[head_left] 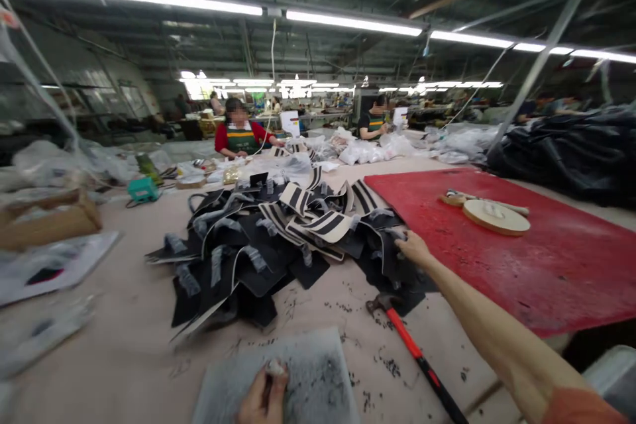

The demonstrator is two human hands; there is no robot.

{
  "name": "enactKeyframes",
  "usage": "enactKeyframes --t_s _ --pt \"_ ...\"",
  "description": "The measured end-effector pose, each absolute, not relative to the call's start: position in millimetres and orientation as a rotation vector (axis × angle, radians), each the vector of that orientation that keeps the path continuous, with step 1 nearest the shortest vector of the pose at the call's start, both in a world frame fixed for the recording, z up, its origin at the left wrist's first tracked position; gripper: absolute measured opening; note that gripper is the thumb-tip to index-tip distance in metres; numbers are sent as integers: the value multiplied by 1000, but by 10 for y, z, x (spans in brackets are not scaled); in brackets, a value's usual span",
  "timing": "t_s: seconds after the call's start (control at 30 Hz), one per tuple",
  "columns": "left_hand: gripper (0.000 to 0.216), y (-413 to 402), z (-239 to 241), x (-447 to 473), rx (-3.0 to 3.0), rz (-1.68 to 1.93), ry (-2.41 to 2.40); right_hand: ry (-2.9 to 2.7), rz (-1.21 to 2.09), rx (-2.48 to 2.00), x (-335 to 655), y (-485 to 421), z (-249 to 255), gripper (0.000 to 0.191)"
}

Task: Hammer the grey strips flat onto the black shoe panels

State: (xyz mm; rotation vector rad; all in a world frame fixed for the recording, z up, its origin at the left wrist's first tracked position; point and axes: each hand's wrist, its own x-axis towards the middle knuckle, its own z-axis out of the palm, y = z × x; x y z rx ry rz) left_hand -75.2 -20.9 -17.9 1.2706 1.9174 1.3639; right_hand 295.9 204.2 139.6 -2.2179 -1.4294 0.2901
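Observation:
My right hand (pixel 412 248) reaches out to the right edge of a heap of black and cream striped cut pieces (pixel 278 238), its fingers closed on a black piece (pixel 392 258). At the bottom edge my left hand (pixel 263 394) is closed around a small pale tool held upright on a grey speckled pad (pixel 308 377). A hammer with a red and black handle (pixel 415 354) lies on the table between my two arms.
A red mat (pixel 521 258) on the right carries a round pale disc (pixel 495 217). Black sheeting (pixel 571 152) is piled far right. A cardboard box (pixel 47 218) and papers lie left. Two people in green aprons (pixel 241 136) work at the far end among plastic bags.

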Motion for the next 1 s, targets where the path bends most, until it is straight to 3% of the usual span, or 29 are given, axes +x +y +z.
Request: enactKeyframes --t_s 0.07,0.17,0.27,0.37,0.6,1.0 --pt "38 -277 -129 -751 1337 1306 1852 -1500 282 -2207 2943 2066 1482 27" --pt "40 -299 -77 -720 1335 1328 1841 -1594 189 -2129 2797 1905 1576 41" --pt "38 -294 -52 -685 1321 1349 1821 -1750 -9 -1939 2438 1317 1519 51" --pt "36 -300 -36 -672 1334 1356 1808 -1958 -124 -1597 1934 541 1194 45" --pt "33 -319 -25 -691 1361 1353 1793 -2273 105 -1690 1241 -425 349 44" --pt "37 175 106 -395 1083 1474 1406 -2383 442 -1920 1073 -505 569 32"
